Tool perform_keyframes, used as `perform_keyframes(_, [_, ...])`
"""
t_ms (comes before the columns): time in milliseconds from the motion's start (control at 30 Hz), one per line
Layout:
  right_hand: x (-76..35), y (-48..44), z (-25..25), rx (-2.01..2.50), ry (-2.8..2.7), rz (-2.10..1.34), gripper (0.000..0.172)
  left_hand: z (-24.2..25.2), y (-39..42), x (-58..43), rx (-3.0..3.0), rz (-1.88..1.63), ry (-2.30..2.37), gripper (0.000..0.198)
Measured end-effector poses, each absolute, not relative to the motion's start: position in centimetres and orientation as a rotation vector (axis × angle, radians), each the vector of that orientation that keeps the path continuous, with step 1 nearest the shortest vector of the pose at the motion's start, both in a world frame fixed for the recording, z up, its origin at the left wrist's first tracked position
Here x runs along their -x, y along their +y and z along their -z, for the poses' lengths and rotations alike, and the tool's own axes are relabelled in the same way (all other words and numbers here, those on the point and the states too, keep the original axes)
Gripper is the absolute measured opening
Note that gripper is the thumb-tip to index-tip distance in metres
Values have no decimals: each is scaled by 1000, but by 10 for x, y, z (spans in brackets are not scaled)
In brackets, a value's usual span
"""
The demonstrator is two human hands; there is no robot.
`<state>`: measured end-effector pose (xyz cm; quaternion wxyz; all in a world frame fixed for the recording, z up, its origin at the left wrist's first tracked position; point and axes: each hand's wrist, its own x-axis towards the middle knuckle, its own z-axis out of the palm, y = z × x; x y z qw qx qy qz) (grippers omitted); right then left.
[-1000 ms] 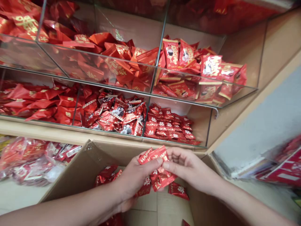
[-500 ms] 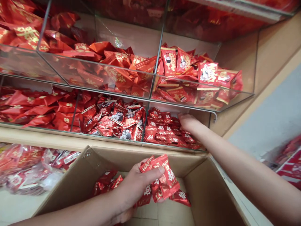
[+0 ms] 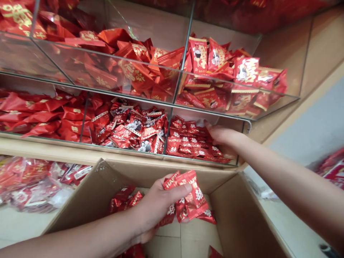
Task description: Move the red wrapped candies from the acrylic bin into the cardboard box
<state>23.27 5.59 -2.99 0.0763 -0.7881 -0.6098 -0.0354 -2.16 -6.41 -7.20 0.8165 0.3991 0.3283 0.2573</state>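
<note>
A wooden shelf unit point(image 3: 319, 57) spans the far side, its glass-fronted compartments piled with red wrapped packets. Just below its front edge an open cardboard box point(image 3: 239, 211) stands with its flaps out of sight. At the right end of the lower tier is a glass-fronted compartment point(image 3: 188, 113), its front edge above the box's far edge. Clear plastic bags point(image 3: 29, 184) of red goods lie outside the box, beyond its left wall.

The right hand point(image 3: 223, 134) reaches into that compartment near its right edge; the fingertips are partly hidden, so I cannot tell whether they are together, apart or clamped. The left hand point(image 3: 158, 200) hangs over the box, thumb pressed down and fingers underneath — clamped on a small bunch of held packets point(image 3: 198, 200) lettered HAPPY and LUCK.

Stacked packets point(image 3: 185, 140) with matching lettering fill the compartment from its left divider toward the right hand. Loose packets point(image 3: 120, 199) lie inside the box toward its far left corner — others show near its right wall and near edge.
</note>
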Motion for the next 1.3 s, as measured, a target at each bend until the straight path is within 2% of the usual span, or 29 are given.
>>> perform_keyframes(200, [-226, 59, 23, 2406, -1723, -18, 46, 74, -64, 23, -845, -546, 698, 26])
perform_keyframes(433, [-225, 58, 18, 2476, -1970, -17, 25, 73, -65, 24, -856, -522, 708, 27])
perform_keyframes(633, [-228, 61, 11, 2307, -2269, 366, 33, 71, -64, 24, -852, -490, 696, 28])
perform_keyframes(800, [-223, 60, 16, 2069, -2415, 408, 30, 74, -63, 24, -838, -514, 705, 28])
perform_keyframes(867, [-220, 56, 18, 2058, -2417, 412, 35, 74, -63, 24, -836, -526, 683, 26])
perform_keyframes(967, [-215, 51, 22, 1850, -2468, 421, 60, 73, -66, 23, -830, -533, 693, 27])
perform_keyframes(1033, [-212, 50, 26, 1730, -2521, 460, 68, 72, -67, 22, -834, -541, 723, 29])
perform_keyframes(1300, [-207, 63, 27, 1784, -2549, 504, 34, 75, -63, 21, -860, -524, 699, 29])
